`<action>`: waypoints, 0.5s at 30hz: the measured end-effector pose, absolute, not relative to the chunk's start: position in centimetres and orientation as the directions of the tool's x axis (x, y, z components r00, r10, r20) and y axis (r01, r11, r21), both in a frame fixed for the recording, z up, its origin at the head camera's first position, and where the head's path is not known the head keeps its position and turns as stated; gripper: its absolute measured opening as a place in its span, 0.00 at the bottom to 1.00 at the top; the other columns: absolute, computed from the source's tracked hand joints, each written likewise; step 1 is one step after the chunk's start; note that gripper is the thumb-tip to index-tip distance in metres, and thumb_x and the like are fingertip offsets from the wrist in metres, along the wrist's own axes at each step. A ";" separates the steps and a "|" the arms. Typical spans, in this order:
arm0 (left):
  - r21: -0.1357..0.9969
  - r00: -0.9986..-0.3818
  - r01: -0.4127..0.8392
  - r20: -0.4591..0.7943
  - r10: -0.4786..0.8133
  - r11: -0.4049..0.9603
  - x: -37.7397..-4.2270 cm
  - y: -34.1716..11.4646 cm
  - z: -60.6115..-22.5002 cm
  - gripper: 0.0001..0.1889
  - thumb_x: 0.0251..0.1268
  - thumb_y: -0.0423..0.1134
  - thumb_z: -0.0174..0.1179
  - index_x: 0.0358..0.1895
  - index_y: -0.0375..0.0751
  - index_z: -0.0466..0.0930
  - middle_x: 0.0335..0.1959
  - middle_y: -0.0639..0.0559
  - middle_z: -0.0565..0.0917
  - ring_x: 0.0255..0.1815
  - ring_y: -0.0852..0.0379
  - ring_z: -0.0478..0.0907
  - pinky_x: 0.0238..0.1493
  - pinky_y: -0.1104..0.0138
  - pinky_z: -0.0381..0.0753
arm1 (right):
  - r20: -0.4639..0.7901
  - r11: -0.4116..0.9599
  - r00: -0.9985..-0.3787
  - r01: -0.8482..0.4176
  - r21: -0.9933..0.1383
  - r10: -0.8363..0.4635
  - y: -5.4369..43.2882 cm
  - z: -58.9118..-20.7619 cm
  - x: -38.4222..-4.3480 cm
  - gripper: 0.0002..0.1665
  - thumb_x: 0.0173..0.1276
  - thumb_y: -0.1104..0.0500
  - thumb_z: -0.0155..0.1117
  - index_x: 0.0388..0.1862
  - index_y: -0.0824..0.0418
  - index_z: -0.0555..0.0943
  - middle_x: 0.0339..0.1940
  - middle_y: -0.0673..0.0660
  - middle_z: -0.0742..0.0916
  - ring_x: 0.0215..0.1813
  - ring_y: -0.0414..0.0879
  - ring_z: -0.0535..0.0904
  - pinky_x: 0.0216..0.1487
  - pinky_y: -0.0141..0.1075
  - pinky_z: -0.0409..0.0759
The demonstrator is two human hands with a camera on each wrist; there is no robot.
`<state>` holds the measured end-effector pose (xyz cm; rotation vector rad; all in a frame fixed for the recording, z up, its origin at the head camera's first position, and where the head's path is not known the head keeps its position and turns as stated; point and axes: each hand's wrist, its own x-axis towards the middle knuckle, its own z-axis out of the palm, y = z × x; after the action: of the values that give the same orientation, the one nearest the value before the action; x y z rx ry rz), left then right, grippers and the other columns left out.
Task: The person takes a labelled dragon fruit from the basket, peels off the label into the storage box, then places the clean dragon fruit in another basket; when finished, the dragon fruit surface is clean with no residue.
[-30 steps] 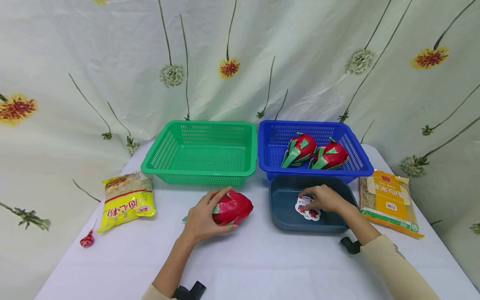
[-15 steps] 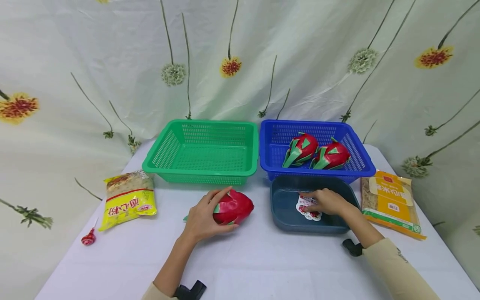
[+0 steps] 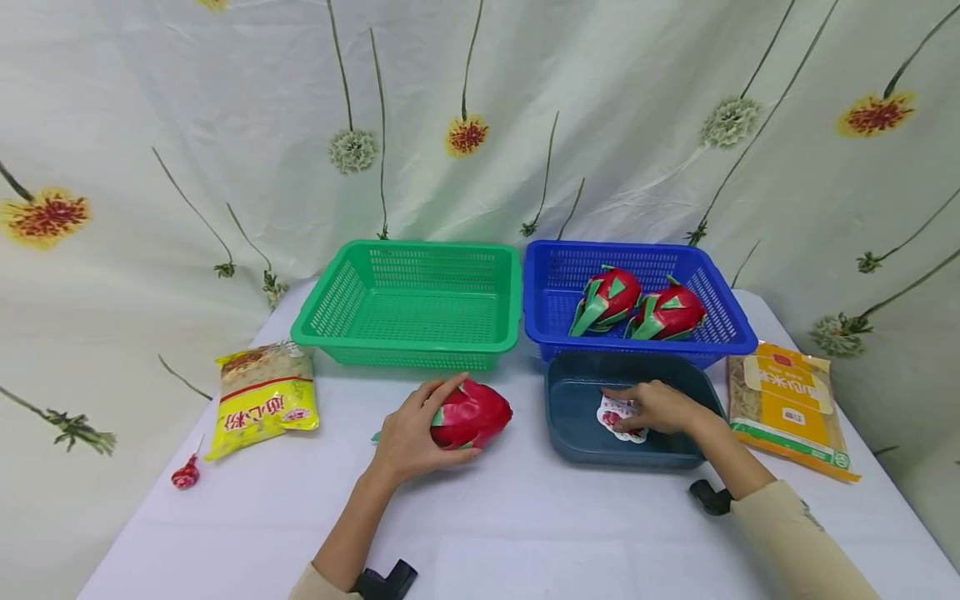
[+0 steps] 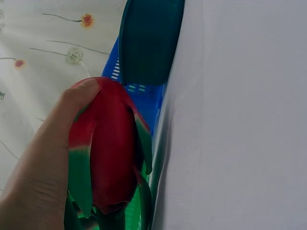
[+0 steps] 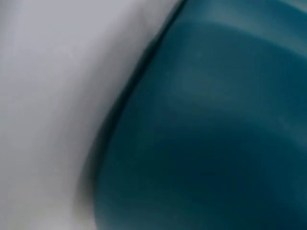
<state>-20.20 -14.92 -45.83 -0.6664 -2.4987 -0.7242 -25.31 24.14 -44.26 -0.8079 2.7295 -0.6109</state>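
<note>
My left hand (image 3: 414, 433) holds a toy dragon fruit (image 3: 474, 414), red with green leaf flaps, on the white table, the thumb and fingers curled round it. In the left wrist view the thumb lies along the red skin of the dragon fruit (image 4: 112, 143). My right hand (image 3: 660, 408) reaches into a dark blue-grey tub (image 3: 572, 446). Its index finger and thumb stand apart over white fruit-print stickers (image 3: 619, 417) on the tub's floor, touching or close to them. The right wrist view shows only the side of the tub (image 5: 201, 120); that hand is hidden there.
A green basket (image 3: 405, 346) stands behind the left hand. Beside it, a blue basket (image 3: 637, 343) holds two more dragon fruits (image 3: 669, 312). A yellow bag (image 3: 266, 396) and a lollipop (image 3: 185, 473) lie at left, an orange-labelled bag (image 3: 787, 408) at right.
The right hand's fingers have shifted slightly over the stickers, and less of the stickers shows. The left hand keeps its grip on the dragon fruit. The head view has drifted slightly.
</note>
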 end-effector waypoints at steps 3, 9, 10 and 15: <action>0.362 -0.774 0.566 0.541 0.327 0.741 -20.3 -14.8 -45.9 0.51 0.31 0.68 0.68 0.68 0.66 0.58 0.55 0.55 0.71 0.52 0.55 0.72 0.33 0.59 0.81 | -0.110 0.787 -0.844 -0.433 -0.440 -0.525 24.2 -44.0 -25.0 0.41 0.56 0.47 0.68 0.65 0.64 0.69 0.12 0.44 0.67 0.15 0.37 0.59 0.18 0.29 0.59; 0.363 -0.786 0.563 0.513 0.346 0.742 -20.2 -14.8 -46.2 0.51 0.32 0.70 0.66 0.69 0.67 0.57 0.55 0.55 0.71 0.52 0.56 0.72 0.33 0.58 0.80 | 0.109 0.798 -0.908 -0.408 -0.444 -0.403 25.3 -40.8 -23.1 0.41 0.56 0.45 0.68 0.64 0.63 0.70 0.10 0.45 0.64 0.12 0.39 0.58 0.15 0.29 0.60; 0.363 -0.787 0.564 0.508 0.350 0.742 -20.2 -14.8 -46.2 0.51 0.33 0.71 0.65 0.69 0.67 0.57 0.55 0.55 0.71 0.52 0.56 0.72 0.33 0.57 0.80 | 0.178 0.800 -0.912 -0.409 -0.439 -0.369 25.7 -40.0 -22.9 0.39 0.56 0.45 0.68 0.63 0.63 0.71 0.11 0.46 0.64 0.14 0.40 0.59 0.15 0.29 0.60; 0.355 -0.791 0.561 0.497 0.357 0.748 -20.2 -14.9 -45.9 0.51 0.32 0.72 0.65 0.68 0.70 0.56 0.56 0.54 0.71 0.52 0.55 0.72 0.33 0.55 0.80 | 0.522 0.833 -0.846 -0.367 -0.414 -0.113 28.5 -36.7 -23.1 0.30 0.59 0.52 0.68 0.59 0.63 0.75 0.22 0.55 0.74 0.24 0.47 0.67 0.21 0.33 0.66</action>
<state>-20.16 -14.95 -45.93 -0.7022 -2.5461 -0.6995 -23.10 28.54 -36.65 -0.4861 3.4732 -0.9684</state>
